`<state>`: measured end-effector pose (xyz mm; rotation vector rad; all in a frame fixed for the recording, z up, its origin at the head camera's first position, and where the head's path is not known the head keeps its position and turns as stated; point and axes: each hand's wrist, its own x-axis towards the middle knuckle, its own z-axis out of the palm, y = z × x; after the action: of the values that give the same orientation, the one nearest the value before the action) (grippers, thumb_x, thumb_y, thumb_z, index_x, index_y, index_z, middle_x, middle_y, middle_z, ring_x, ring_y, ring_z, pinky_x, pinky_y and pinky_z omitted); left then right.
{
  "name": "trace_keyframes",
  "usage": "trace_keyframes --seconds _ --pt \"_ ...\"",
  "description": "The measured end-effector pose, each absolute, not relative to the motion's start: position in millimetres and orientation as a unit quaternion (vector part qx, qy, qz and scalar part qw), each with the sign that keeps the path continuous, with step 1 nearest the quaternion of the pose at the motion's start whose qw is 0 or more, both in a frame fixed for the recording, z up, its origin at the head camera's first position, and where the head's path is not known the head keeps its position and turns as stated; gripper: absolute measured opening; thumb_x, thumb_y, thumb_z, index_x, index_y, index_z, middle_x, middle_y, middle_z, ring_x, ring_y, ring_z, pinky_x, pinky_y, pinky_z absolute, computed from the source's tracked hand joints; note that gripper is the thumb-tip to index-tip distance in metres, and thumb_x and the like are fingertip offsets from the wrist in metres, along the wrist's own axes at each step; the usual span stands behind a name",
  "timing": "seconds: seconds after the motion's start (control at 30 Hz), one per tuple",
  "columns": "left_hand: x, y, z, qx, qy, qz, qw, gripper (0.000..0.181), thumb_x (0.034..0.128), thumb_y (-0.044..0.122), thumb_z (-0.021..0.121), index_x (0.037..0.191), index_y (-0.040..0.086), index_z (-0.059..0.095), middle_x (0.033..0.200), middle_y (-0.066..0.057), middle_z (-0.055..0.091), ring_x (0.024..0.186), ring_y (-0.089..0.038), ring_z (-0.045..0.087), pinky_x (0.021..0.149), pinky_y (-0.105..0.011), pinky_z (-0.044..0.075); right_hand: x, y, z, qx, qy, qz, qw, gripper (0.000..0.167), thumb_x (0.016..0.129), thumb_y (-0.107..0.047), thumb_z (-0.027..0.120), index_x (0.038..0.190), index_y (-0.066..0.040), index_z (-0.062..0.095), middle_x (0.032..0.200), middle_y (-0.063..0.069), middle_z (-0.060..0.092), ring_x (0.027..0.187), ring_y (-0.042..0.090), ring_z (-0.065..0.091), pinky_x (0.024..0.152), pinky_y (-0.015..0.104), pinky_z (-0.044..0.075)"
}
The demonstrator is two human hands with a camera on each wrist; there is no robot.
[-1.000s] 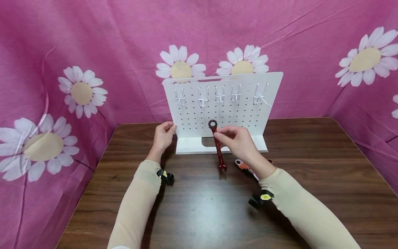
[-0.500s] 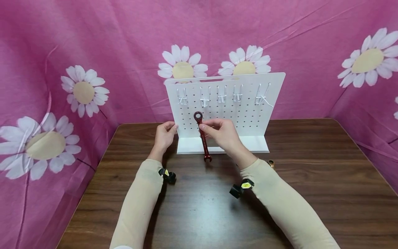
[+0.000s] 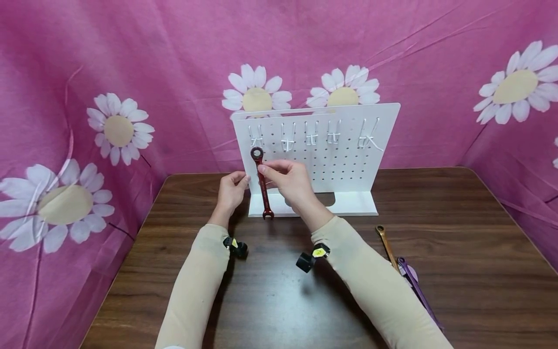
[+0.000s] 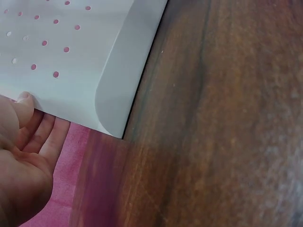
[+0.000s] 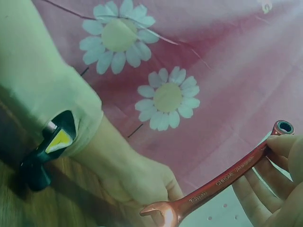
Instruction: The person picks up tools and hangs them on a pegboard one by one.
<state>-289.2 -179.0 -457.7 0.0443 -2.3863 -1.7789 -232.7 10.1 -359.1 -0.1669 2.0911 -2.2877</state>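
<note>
A red combination wrench (image 3: 264, 188) hangs upright, ring end up, in front of the left part of a white pegboard (image 3: 327, 167). My right hand (image 3: 293, 183) pinches it near its ring end between thumb and fingers. In the right wrist view the wrench (image 5: 222, 182) shows its open end toward my left hand (image 5: 137, 177). At the board's left edge my left hand (image 3: 231, 191) pinches the panel, thumb on the front and fingers behind, as the left wrist view shows of the hand (image 4: 28, 165). Several white wire hooks (image 3: 287, 137) line the board's upper part; the leftmost hook (image 3: 256, 137) is just above the wrench.
On the table (image 3: 270, 291) to the right lie a gold wrench (image 3: 387, 245) and a purple wrench (image 3: 416, 286), partly covered by my right sleeve. A pink cloth with daisies (image 3: 196, 72) surrounds the table behind the board.
My right hand has carried the red wrench left and upward, from the board's middle to below the leftmost hook. The left hand stays at the board's edge. The gold and purple wrenches have come into sight.
</note>
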Motion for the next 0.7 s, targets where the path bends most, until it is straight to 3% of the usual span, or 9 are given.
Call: trace_keyframes --seconds 0.27,0.4,0.7 --pt "-288.0 -177.3 -458.3 0.016 -0.795 -0.599 0.090 0.022 0.1076 0.005 0.065 0.119 -0.012 0.074 0.117 -0.032 0.074 0.107 -0.042 0.072 0.079 -0.014 0.057 -239.9 -0.4 -360.7 -0.054 0.681 -0.730 0.014 0.022 0.100 -0.012 0.079 0.117 0.002 0.080 0.101 0.013 0.079 0.075 0.010 0.074 0.083 0.041 0.070" --pt "-286.7 -177.4 -459.3 0.017 -0.795 -0.599 0.091 0.022 0.1077 0.005 0.065 0.118 -0.012 0.074 0.117 -0.032 0.074 0.106 -0.040 0.072 0.077 -0.011 0.055 -244.3 -2.1 -364.4 -0.040 0.683 -0.730 0.017 0.022 0.100 -0.013 0.079 0.118 0.001 0.080 0.104 0.014 0.080 0.075 0.010 0.074 0.080 0.034 0.069" --pt "-289.8 -179.7 -460.0 0.022 -0.797 -0.598 0.082 0.021 0.1079 0.007 0.065 0.119 -0.009 0.075 0.121 -0.029 0.076 0.102 -0.026 0.072 0.081 -0.015 0.058 -255.7 -5.3 -363.7 -0.034 0.692 -0.721 0.012 0.022 0.101 -0.017 0.079 0.118 -0.003 0.082 0.114 0.014 0.080 0.077 0.011 0.075 0.089 0.043 0.069"
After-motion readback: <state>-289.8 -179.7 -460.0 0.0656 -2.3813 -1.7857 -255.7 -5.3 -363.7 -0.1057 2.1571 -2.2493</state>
